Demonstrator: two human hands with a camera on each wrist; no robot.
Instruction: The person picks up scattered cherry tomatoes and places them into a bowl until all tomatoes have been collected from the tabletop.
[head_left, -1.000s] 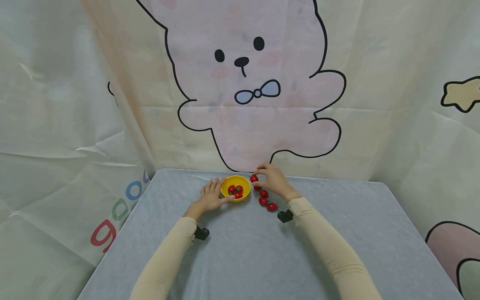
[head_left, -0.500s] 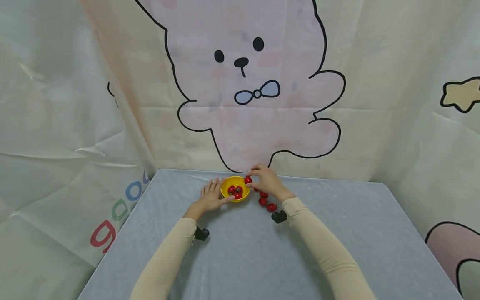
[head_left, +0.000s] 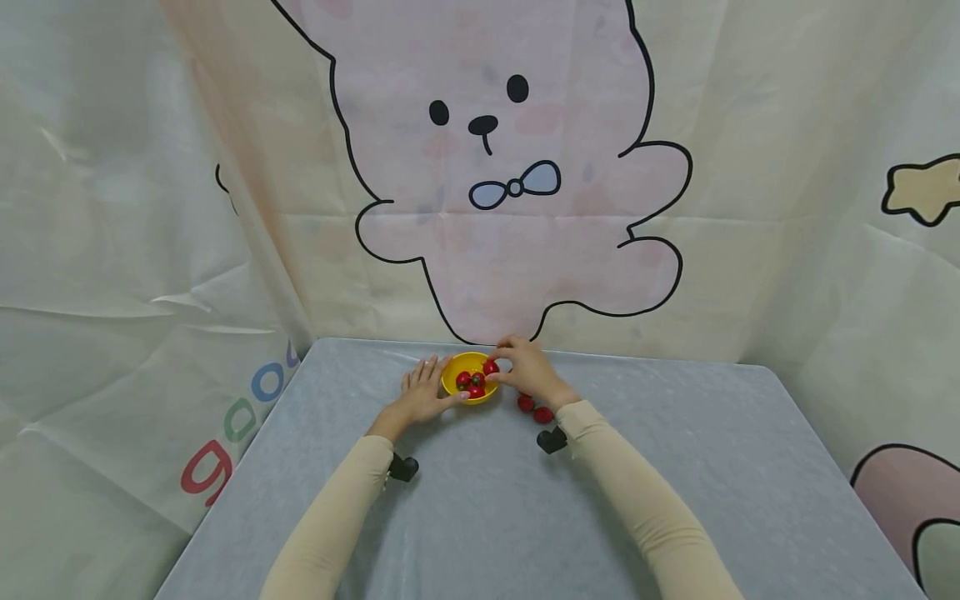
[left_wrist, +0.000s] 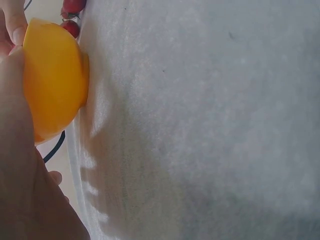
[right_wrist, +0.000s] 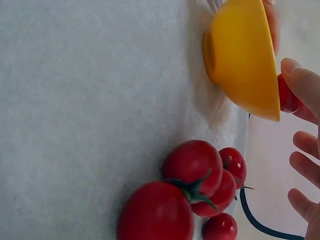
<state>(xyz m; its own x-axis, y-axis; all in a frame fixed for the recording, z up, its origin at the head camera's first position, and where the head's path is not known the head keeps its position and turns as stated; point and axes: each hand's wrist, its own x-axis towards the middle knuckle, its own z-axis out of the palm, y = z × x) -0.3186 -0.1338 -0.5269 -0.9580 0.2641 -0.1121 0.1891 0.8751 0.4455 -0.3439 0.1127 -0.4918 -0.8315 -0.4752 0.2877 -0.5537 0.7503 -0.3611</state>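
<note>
In the head view a yellow bowl [head_left: 480, 401] stands near the table's back edge, holding several small red tomatoes [head_left: 463, 380] with green stems. My left hand [head_left: 418, 397] rests against the bowl's left side, fingers straight and spread, its thumb along the near rim. Thumb and fingers of my right hand [head_left: 531, 372] pinch another tomato [head_left: 491, 367] at the bowl's right rim. The right wrist view shows that tomato [right_wrist: 288, 95] just above the rim. Several loose tomatoes [right_wrist: 156, 212] lie on the table to the bowl's right, partly hidden by my right hand in the head view.
A grey-blue cloth covers the table [head_left: 480, 517]. Directly behind its back edge hangs a curtain [head_left: 735, 275] with a cartoon bear, and more printed curtain hangs at both sides. A black wrist camera [head_left: 552, 440] sits below my right wrist, another [head_left: 403, 468] by the left.
My right hand has moved left from the row of loose tomatoes, bringing a tomato to the bowl's right rim. The left hand has stayed at the bowl.
</note>
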